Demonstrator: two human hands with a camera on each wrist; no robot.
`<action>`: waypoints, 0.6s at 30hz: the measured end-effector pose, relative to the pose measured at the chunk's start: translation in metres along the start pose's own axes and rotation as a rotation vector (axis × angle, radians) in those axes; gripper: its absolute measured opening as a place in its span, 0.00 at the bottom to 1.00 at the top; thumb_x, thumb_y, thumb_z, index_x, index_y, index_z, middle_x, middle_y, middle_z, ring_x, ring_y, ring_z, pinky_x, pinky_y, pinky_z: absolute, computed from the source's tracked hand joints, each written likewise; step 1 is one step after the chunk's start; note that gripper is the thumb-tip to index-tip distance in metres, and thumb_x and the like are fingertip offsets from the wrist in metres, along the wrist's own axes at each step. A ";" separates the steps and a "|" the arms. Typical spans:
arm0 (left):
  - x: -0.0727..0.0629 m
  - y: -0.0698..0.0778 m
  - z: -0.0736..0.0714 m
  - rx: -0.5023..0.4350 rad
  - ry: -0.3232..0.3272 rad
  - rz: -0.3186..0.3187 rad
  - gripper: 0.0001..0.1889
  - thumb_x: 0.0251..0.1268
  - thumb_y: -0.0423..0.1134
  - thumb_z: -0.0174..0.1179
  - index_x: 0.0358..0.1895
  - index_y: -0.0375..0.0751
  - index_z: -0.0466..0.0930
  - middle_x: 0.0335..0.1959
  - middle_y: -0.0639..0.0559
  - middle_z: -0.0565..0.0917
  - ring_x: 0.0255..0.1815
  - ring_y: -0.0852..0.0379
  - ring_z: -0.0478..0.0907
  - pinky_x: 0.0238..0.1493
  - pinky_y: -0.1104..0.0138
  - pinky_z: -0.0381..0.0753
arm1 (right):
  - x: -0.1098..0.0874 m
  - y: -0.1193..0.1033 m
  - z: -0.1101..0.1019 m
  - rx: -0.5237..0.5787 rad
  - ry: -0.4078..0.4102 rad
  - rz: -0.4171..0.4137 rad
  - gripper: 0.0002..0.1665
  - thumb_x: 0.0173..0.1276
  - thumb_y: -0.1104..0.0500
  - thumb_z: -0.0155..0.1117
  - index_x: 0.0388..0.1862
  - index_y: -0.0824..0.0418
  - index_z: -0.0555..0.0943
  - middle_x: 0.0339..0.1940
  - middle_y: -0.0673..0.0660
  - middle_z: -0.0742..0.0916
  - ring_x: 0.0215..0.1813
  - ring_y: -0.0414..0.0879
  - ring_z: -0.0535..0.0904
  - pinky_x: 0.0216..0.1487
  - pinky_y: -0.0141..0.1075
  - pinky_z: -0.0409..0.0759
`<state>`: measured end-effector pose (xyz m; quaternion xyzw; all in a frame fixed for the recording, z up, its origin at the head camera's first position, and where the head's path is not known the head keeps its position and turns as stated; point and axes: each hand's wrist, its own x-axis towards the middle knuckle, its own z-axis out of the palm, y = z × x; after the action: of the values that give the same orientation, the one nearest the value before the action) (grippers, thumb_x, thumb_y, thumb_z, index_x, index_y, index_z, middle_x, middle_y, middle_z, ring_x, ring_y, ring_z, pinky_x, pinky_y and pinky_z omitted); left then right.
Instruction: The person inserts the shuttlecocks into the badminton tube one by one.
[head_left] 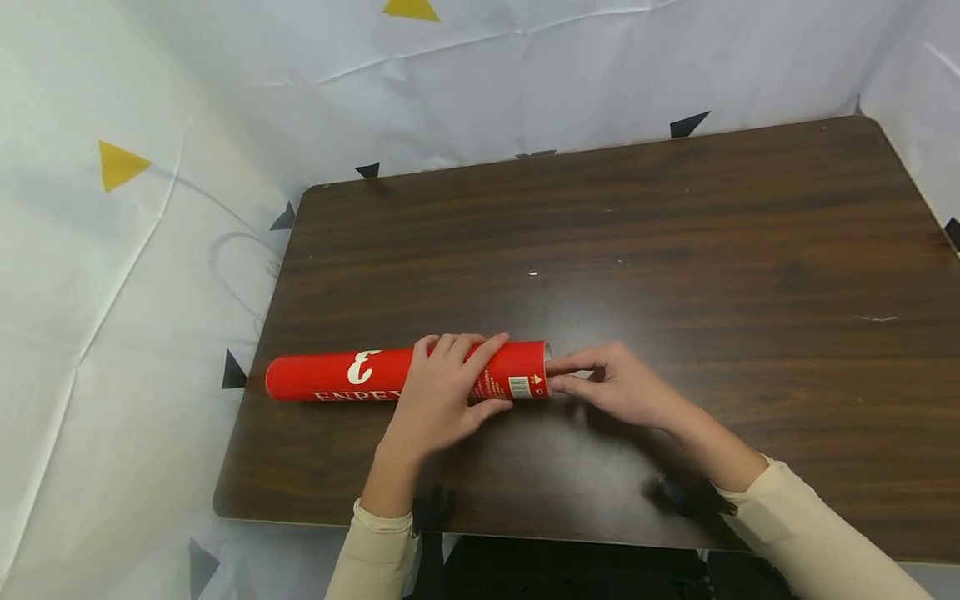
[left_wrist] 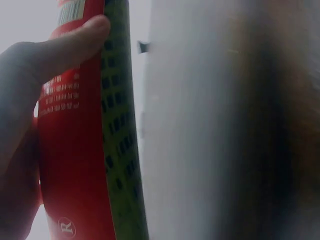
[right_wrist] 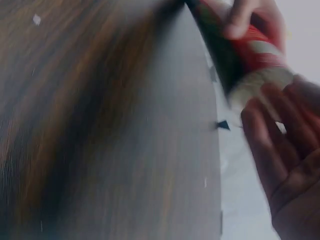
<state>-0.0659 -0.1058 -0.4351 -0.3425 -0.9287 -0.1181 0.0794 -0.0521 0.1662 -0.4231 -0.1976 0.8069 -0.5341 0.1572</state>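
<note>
A long red shuttlecock tube [head_left: 300, 377] with white lettering lies on its side on the dark wooden table. My left hand [head_left: 442, 392] grips it from above near its right end, thumb on the near side and fingers over the far side. In the left wrist view, that thumb lies along the tube [left_wrist: 75, 145] beside a green patterned strip. My right hand [head_left: 615, 387] is at the tube's open right end, fingers reaching into the mouth and thumb by the near rim. In the right wrist view, those fingers [right_wrist: 262, 145] lie fairly straight against the whitish mouth; their tips are partly hidden.
The brown table [head_left: 675, 250] extends well to the right and behind the tube. A small white scrap [head_left: 533, 273] lies behind it. White sheeting [head_left: 525, 75] with yellow and black triangles stands around the back and left edges. The near table edge runs below my forearms.
</note>
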 end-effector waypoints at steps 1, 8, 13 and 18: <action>0.002 -0.001 0.005 0.023 -0.013 -0.006 0.46 0.50 0.64 0.70 0.73 0.56 0.63 0.55 0.52 0.77 0.54 0.51 0.73 0.61 0.48 0.62 | -0.001 0.000 -0.004 -0.025 0.016 0.020 0.15 0.67 0.59 0.68 0.51 0.61 0.87 0.46 0.56 0.88 0.43 0.48 0.85 0.39 0.38 0.82; 0.009 -0.006 0.028 0.124 -0.096 -0.034 0.44 0.50 0.67 0.67 0.71 0.55 0.65 0.52 0.52 0.79 0.52 0.51 0.74 0.61 0.45 0.62 | -0.011 0.007 -0.033 -0.154 0.096 0.106 0.13 0.68 0.56 0.67 0.49 0.58 0.87 0.46 0.51 0.89 0.49 0.45 0.84 0.50 0.47 0.81; 0.012 -0.006 0.030 0.121 -0.124 -0.047 0.46 0.50 0.67 0.68 0.72 0.55 0.63 0.53 0.51 0.79 0.53 0.50 0.75 0.62 0.43 0.61 | -0.020 0.013 -0.052 -0.147 0.117 0.126 0.15 0.70 0.52 0.65 0.50 0.57 0.87 0.47 0.52 0.89 0.50 0.46 0.84 0.47 0.36 0.81; 0.007 -0.010 0.027 0.081 -0.156 -0.063 0.51 0.49 0.67 0.68 0.77 0.57 0.55 0.62 0.50 0.74 0.61 0.49 0.70 0.67 0.40 0.54 | -0.028 0.018 -0.067 -0.124 0.157 0.137 0.17 0.71 0.51 0.63 0.52 0.58 0.86 0.48 0.56 0.88 0.48 0.47 0.84 0.44 0.29 0.80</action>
<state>-0.0792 -0.1014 -0.4609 -0.3177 -0.9464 -0.0558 0.0170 -0.0617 0.2396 -0.4132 -0.1089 0.8598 -0.4849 0.1174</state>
